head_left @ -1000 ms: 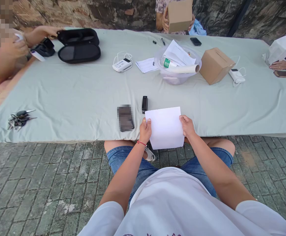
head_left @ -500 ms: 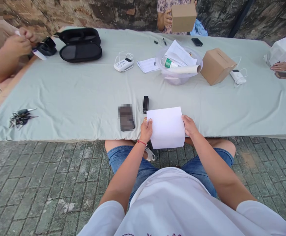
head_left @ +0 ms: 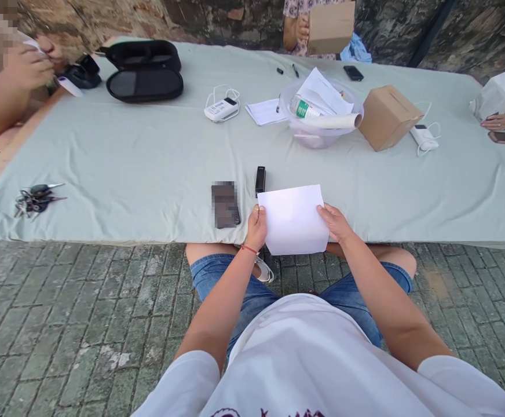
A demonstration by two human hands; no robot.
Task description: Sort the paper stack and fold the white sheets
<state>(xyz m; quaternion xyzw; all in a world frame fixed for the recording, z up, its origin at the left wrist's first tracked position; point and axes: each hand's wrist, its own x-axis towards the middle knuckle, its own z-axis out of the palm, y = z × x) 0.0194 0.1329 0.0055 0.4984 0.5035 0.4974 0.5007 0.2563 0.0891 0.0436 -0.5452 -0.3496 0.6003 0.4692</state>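
Note:
A blank white sheet of paper (head_left: 293,220) hangs over the near edge of the cloth-covered table (head_left: 148,168). My left hand (head_left: 256,227) pinches its left edge and my right hand (head_left: 334,223) grips its right edge, both closed on the paper. A dark phone (head_left: 225,204) lies just left of my left hand. A small black object (head_left: 260,179) lies beyond the paper's top left corner.
A bunch of keys (head_left: 35,198) lies at the near left. Further back sit an open black case (head_left: 143,72), a white device with a cable (head_left: 221,108), a clear bowl of papers (head_left: 319,116) and a cardboard box (head_left: 385,116). Other people's hands work at the left, far side and right.
The sheet and both hands sit slightly higher in view as the camera tilted. The person at the far side has shifted the cardboard box a little to the right.

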